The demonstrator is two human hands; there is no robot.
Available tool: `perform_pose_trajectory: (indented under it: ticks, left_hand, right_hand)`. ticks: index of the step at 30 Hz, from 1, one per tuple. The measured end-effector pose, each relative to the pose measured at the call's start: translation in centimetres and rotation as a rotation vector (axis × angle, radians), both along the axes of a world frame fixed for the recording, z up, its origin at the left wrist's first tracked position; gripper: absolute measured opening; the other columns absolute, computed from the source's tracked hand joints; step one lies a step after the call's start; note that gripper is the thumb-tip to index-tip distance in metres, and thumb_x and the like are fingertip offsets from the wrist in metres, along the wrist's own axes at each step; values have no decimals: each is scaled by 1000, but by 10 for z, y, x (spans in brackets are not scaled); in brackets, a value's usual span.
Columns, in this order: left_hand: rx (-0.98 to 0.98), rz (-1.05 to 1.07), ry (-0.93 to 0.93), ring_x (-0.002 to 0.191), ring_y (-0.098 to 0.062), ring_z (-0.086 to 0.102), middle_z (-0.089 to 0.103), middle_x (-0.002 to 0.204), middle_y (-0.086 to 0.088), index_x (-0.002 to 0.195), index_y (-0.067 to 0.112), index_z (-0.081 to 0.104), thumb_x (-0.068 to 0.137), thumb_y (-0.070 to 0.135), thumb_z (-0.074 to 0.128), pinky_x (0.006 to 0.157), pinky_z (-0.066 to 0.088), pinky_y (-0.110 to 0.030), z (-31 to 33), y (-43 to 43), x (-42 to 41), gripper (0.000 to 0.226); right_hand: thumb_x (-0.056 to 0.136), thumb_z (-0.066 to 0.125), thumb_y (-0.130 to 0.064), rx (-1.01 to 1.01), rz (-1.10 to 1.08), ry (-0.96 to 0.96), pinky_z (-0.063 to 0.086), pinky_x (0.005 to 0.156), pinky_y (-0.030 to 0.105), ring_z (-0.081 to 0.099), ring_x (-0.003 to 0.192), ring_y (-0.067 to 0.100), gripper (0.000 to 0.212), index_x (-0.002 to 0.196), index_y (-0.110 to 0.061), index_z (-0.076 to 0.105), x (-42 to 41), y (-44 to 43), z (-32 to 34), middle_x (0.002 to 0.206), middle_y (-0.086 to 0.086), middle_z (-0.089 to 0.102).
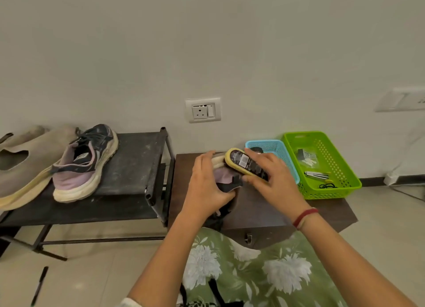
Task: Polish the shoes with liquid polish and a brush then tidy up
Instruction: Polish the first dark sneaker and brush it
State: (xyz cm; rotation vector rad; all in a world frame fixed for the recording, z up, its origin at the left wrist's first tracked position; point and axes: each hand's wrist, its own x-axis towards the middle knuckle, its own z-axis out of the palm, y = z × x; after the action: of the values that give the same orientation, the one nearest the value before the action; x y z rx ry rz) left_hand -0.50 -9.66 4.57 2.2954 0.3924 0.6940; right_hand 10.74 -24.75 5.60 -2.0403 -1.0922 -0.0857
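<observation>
My left hand [207, 182] grips a dark and lilac sneaker [224, 176] with a cream sole, held over the brown wooden stool [257, 205]. My right hand [273, 175] holds a yellow sponge applicator with a black labelled top [243, 161], and it rests against the held sneaker. The matching sneaker [85, 166] lies on its side on the black metal rack [128, 168] at the left.
A beige slip-on shoe [20, 166] lies at the rack's left end. A small blue basket [273, 148] and a green basket [322, 166] with small items stand at the stool's back right. A black pen [39, 286] lies on the tiled floor. A wall socket [203, 110] is behind.
</observation>
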Motion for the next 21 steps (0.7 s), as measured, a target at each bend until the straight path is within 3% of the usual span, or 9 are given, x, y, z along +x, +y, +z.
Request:
perform_pose_trajectory:
  ticks: [3, 5, 9, 12, 16, 21]
  left_hand:
    - [-35, 11, -35, 116, -16, 48, 46, 122, 4, 132, 15, 40, 60, 48, 69, 95, 46, -43, -3, 3, 0, 84]
    - [-74, 32, -71, 117, -12, 49, 48, 123, 7, 133, 17, 40, 63, 46, 75, 95, 47, -38, -6, 4, -6, 84]
    - [-159, 71, -103, 121, -8, 48, 47, 129, 6, 136, 22, 37, 63, 39, 84, 98, 45, -26, -14, 5, -21, 89]
    - [-171, 59, -120, 126, -13, 46, 46, 132, 2, 138, 17, 36, 64, 39, 82, 101, 43, -26, -15, 4, -24, 90]
    - [-253, 66, -142, 125, -13, 48, 45, 134, -1, 140, 11, 34, 58, 32, 81, 102, 45, -36, -18, 12, -32, 96]
    - [-266, 93, -110, 123, -1, 46, 41, 132, 17, 142, 22, 31, 62, 26, 88, 99, 42, -18, -17, 17, -41, 98]
  right_hand:
    - [78, 61, -27, -29, 46, -114, 41, 87, 36, 49, 102, 19, 56, 132, -38, 51, -9, 12, 7, 113, -11, 56]
    - [76, 57, -23, -70, 54, -205, 43, 89, 41, 51, 106, 23, 55, 130, -34, 53, -4, 15, 11, 117, -9, 59]
    - [70, 59, -12, -44, 32, -169, 45, 91, 48, 52, 110, 23, 57, 124, -29, 58, 18, 6, -1, 116, -8, 63]
    - [71, 60, -6, -4, 135, -206, 44, 92, 45, 54, 104, 22, 56, 122, -27, 61, 4, 23, 12, 114, -6, 64]
    - [77, 59, -9, -137, 300, -453, 42, 87, 38, 54, 103, 21, 51, 122, -33, 59, -14, 57, 33, 115, -11, 63]
    - [74, 64, -15, -10, 182, -122, 47, 91, 47, 51, 103, 11, 48, 122, -24, 64, 6, 37, 5, 115, -4, 66]
